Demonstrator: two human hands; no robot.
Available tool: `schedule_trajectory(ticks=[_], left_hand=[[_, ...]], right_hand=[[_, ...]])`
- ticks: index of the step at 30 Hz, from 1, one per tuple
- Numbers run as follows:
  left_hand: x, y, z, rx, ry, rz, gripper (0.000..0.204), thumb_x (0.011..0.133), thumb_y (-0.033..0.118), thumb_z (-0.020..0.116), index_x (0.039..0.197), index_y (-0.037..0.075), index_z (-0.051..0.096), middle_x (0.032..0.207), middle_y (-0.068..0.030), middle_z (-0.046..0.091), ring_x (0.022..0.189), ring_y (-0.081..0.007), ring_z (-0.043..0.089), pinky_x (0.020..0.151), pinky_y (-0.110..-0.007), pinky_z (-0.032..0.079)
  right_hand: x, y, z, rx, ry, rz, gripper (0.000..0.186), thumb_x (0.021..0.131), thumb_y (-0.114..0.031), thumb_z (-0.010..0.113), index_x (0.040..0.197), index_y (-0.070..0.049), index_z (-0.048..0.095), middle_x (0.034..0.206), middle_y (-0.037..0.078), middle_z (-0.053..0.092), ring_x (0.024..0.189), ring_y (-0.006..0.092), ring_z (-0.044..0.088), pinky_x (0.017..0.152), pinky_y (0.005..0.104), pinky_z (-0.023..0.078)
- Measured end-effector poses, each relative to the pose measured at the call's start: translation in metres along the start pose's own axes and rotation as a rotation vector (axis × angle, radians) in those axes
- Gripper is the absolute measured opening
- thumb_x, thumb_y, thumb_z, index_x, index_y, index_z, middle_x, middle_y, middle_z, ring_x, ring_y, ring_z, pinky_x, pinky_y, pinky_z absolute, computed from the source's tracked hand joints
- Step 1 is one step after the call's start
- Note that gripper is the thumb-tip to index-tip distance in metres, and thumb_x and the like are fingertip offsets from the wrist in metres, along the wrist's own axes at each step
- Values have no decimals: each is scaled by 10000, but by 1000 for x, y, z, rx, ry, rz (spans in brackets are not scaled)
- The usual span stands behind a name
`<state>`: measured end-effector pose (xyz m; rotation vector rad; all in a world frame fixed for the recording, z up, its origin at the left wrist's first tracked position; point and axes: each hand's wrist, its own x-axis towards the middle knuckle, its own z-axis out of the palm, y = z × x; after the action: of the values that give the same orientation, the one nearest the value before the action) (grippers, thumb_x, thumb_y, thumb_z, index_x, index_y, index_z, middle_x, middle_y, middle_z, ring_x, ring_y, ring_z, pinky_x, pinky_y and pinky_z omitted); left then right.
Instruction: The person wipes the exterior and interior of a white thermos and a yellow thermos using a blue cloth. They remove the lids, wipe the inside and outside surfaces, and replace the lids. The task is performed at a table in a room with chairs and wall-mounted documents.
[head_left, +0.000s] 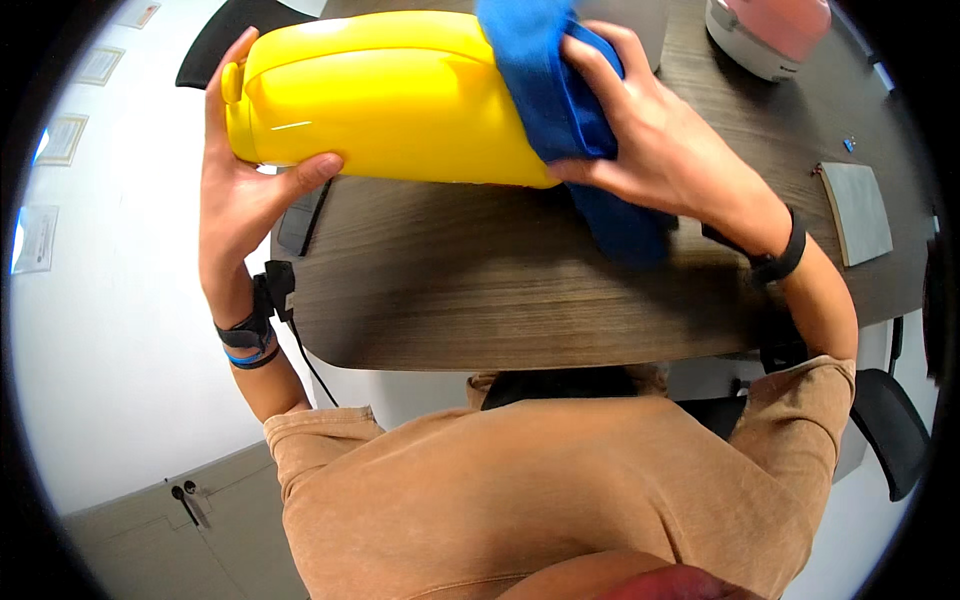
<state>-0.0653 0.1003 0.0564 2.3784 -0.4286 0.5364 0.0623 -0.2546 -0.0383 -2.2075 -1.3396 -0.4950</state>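
A large glossy yellow plastic container (390,100) lies on its side, raised above the dark wooden table. My left hand (245,170) grips its left end beside a small round tab, with the thumb on the near side and fingers partly hidden behind. A blue cloth (545,80) wraps over the container's right end, and a loose part of it hangs toward the table. My right hand (650,140) is closed on this cloth, pressing it against the container. The palm side of the right hand is hidden.
On the table (440,290) are a grey notebook (855,213) at right, a tiny blue item (849,144), and a pink-and-white object (770,35) at far right. A dark phone-like slab (300,220) lies by the left edge. Black chairs (890,430) stand around it.
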Motion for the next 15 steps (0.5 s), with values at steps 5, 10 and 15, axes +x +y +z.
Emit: schedule_trajectory(ticks=[5,10,15], left_hand=[[-4,-4,-2,9,9,-16,1108,701,348,1020,1594,143,396,1435,-130,612,1342,-312,617,1107,-483,566],[-4,-23,16,57,3,61,1150,589,243,1066,1530,186,408,1390,-98,595,1306,-286,603,1126,-443,539],[-3,-30,42,-13,-6,-80,1099,638,286,1054,1469,164,345,1305,-139,612,1235,-311,649,1066,-441,568]], right_hand=[[-6,-9,-16,-80,-39,-24,1025,771,-289,966,1584,-162,353,1548,203,416,1192,468,661,1017,523,605],[31,5,-36,-172,107,-187,661,950,-428,800,1504,-161,557,1426,155,566,1211,371,668,1006,470,615],[37,41,-35,65,-112,170,700,1030,-625,606,1569,-193,493,1451,157,546,1292,377,626,1040,480,604]])
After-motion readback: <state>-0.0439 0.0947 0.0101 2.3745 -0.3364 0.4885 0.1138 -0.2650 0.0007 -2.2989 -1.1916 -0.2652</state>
